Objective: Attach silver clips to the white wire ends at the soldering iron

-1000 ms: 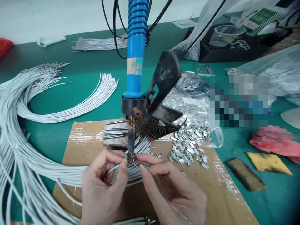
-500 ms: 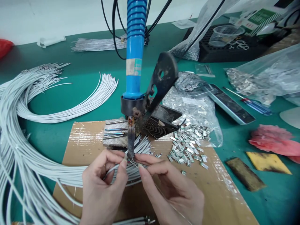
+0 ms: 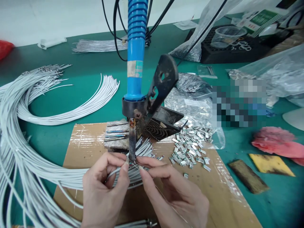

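Note:
A blue-handled soldering iron (image 3: 135,85) hangs tip-down in a black stand bracket (image 3: 163,77). My left hand (image 3: 104,188) is closed, thumb against fingers, on the end of a white cable (image 3: 114,171) just left of the iron's tip. On the right side of the tip, my right hand (image 3: 177,190) pinches a thin solder wire (image 3: 181,216), whose tail runs down across the palm. The wire's front end reaches the tip; the exact contact point is too small to make out. Behind my fingers lie more white cable ends (image 3: 144,148).
Long white cable bundles (image 3: 47,164) curve across the left. Small metal connectors (image 3: 188,147) lie piled on the cardboard (image 3: 213,190), beside a plastic bag (image 3: 201,109). A sponge block (image 3: 116,144) sits behind the tip. A yellow pad (image 3: 272,164) and pink cloth (image 3: 273,141) are rightward.
My right hand has shifted very slightly, its fingers still on the solder wire by the tip. My left hand stays practically in place.

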Tool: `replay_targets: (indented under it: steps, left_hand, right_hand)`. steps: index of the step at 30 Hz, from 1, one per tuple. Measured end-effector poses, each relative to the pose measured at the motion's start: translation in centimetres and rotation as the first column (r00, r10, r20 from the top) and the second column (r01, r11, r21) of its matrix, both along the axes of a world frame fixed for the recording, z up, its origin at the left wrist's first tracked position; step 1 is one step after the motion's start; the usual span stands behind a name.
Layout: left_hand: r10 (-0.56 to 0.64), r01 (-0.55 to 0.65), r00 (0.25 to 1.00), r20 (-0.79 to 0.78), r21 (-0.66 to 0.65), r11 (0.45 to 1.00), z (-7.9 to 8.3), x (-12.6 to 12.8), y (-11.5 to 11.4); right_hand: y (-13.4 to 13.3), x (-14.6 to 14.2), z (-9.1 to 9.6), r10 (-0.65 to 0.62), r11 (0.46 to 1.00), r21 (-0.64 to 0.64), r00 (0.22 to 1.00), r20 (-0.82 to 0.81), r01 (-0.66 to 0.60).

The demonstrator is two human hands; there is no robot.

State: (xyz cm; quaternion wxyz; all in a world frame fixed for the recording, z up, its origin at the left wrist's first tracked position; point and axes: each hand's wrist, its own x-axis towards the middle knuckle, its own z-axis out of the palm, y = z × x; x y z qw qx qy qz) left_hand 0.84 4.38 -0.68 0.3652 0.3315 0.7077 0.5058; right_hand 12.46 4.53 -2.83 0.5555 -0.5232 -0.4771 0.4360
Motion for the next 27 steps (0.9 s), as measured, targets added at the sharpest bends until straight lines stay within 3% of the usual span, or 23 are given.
replay_targets:
  steps: [18, 27]
  left_hand:
    - [-0.012, 0.012, 1.0, -0.001, -0.025, 1.0, 0.38, 0.13, 0.13]
    - [-0.011, 0.011, 1.0, -0.007, -0.013, 1.0, 0.19, 0.06, 0.09]
  right_hand:
    - [0.1, 0.14, -0.34, 0.001, 1.0, -0.007, 0.999, 0.04, -0.001]
    - [0.16, 0.2, -0.56, 0.017, 0.999, 0.048, 0.999, 0.046, -0.019]
